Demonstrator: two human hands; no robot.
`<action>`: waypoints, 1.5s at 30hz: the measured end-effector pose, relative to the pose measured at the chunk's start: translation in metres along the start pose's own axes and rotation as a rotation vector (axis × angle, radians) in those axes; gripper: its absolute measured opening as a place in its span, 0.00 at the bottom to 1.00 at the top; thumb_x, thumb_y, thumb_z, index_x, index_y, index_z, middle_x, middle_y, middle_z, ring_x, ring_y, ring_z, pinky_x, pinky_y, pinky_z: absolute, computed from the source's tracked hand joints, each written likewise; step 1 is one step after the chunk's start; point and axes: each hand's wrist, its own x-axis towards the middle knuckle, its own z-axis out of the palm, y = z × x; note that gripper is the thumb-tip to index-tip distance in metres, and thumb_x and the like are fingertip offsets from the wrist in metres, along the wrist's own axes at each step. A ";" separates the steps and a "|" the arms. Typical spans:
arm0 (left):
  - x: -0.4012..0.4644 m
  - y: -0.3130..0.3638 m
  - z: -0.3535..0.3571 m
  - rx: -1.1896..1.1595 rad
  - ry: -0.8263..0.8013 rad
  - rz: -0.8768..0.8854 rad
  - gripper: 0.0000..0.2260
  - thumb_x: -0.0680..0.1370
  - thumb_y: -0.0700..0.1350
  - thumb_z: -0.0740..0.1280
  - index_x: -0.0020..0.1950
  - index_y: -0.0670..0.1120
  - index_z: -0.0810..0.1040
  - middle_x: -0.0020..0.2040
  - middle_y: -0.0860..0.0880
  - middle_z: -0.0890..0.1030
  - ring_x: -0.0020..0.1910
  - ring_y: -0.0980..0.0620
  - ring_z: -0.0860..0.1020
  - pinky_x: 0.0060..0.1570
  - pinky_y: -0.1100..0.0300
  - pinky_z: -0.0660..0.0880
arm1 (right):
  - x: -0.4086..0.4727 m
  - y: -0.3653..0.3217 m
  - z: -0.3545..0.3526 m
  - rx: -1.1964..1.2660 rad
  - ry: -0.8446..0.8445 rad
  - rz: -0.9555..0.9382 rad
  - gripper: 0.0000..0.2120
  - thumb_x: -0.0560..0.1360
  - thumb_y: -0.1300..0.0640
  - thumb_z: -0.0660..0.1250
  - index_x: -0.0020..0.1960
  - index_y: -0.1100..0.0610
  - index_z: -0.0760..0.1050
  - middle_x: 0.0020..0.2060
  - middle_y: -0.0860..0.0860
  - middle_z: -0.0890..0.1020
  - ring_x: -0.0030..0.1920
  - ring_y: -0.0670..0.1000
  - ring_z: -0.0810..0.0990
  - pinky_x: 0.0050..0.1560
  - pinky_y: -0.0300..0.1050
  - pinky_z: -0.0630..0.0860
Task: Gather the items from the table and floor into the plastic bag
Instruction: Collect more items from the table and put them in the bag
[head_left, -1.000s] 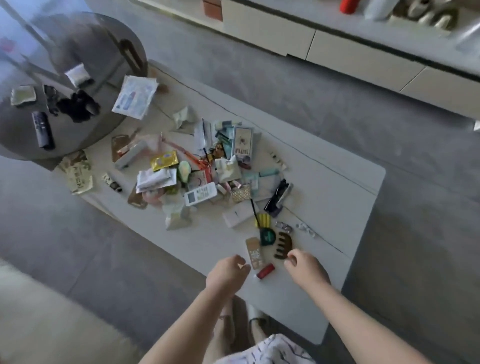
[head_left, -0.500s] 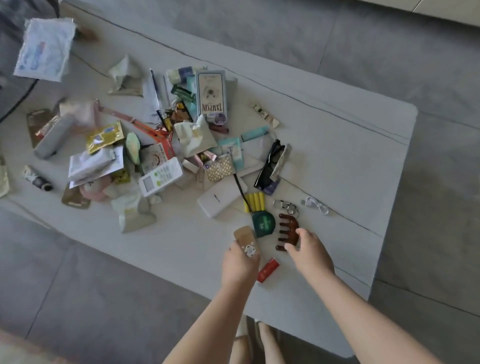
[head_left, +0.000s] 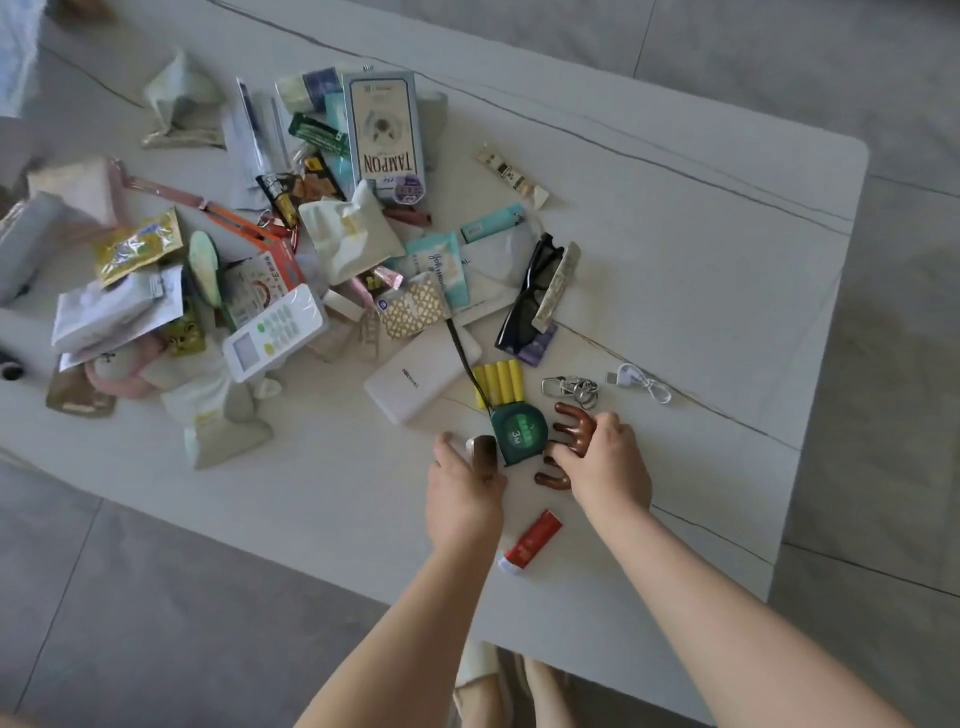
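A heap of small items covers the white table (head_left: 701, 249). Near its front edge my right hand (head_left: 605, 462) curls over a brown wide-toothed comb (head_left: 571, 423), fingers round its back. My left hand (head_left: 462, 491) lies over a small tan pack, mostly hidden, with its fingers curled on it. Between the hands sits a green tape measure (head_left: 519, 434). A red tube (head_left: 531, 540) lies just below them. No plastic bag is in view.
Close by are yellow batteries (head_left: 497, 383), a white power bank (head_left: 421, 382), metal clips (head_left: 571, 388), a white cable (head_left: 641, 382), black glasses (head_left: 532, 291), a white remote (head_left: 275, 332) and a tampon box (head_left: 384, 130). Grey floor tiles surround the table.
The view has dropped closer to the table. My right hand moved up onto the brown comb and closed over it. My left hand moved forward over the tan pack.
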 end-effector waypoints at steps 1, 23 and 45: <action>0.000 -0.001 -0.003 -0.003 -0.010 -0.003 0.26 0.75 0.45 0.68 0.70 0.47 0.63 0.64 0.44 0.72 0.56 0.45 0.74 0.47 0.56 0.73 | -0.001 0.000 -0.002 0.009 -0.023 -0.002 0.21 0.72 0.48 0.69 0.58 0.60 0.69 0.55 0.57 0.74 0.55 0.58 0.76 0.41 0.44 0.68; -0.008 -0.020 -0.025 -0.382 -0.161 -0.124 0.09 0.75 0.40 0.67 0.52 0.47 0.69 0.41 0.50 0.75 0.39 0.54 0.74 0.41 0.57 0.73 | -0.088 0.002 0.058 0.229 0.090 0.147 0.27 0.77 0.55 0.63 0.73 0.54 0.57 0.61 0.50 0.78 0.58 0.53 0.78 0.42 0.44 0.72; 0.016 0.026 -0.007 -0.600 -0.134 -0.074 0.13 0.74 0.40 0.71 0.54 0.46 0.72 0.42 0.48 0.76 0.36 0.54 0.74 0.33 0.62 0.71 | -0.015 -0.002 -0.003 0.941 -0.294 0.126 0.11 0.73 0.62 0.67 0.52 0.50 0.73 0.41 0.49 0.80 0.44 0.51 0.81 0.38 0.44 0.77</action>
